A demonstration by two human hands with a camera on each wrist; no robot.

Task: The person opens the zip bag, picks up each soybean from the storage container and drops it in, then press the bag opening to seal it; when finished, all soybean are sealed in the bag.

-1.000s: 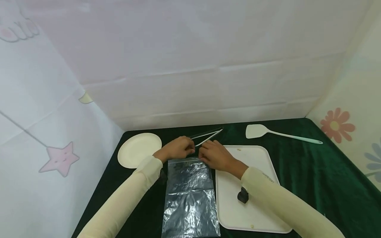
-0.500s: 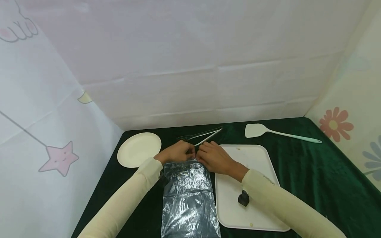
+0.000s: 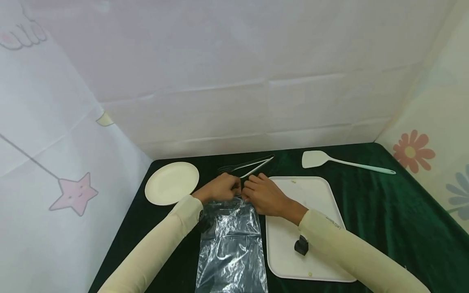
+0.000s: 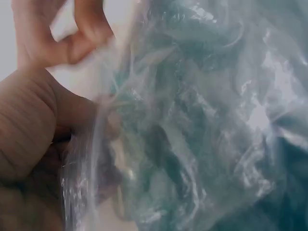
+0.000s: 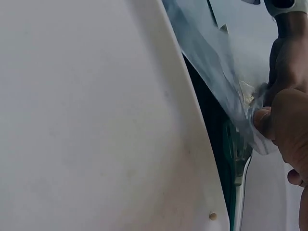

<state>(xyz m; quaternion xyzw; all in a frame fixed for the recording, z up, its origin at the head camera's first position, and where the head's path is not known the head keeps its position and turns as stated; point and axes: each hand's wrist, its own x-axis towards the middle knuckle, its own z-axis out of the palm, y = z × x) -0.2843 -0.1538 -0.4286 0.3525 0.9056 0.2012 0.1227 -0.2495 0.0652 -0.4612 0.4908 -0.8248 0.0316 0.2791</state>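
Note:
A clear plastic zip bag [image 3: 232,252] lies lengthwise toward me, shiny and wrinkled, its top edge raised at my hands. My left hand [image 3: 219,188] grips that edge near its middle. In the left wrist view, the bag [image 4: 202,120] spreads out from the fingers, with its ridged top strip over the palm. Close beside it, my right hand [image 3: 266,197] pinches the same edge. The right wrist view has this hand [image 5: 291,122] with its thumb pressed on the crumpled plastic [image 5: 207,57].
Right of the bag lies a white tray [image 3: 286,260] with a few crumbs. Tongs [image 3: 256,167] lie just beyond my hands. A white spatula [image 3: 316,159] with a pale green handle is at the back right, a cream oval plate [image 3: 171,183] at the back left.
Over the last second, my left hand has come down slightly onto the bag's top edge, and the bag's upper part has become more crumpled. My right hand stays nearly in place.

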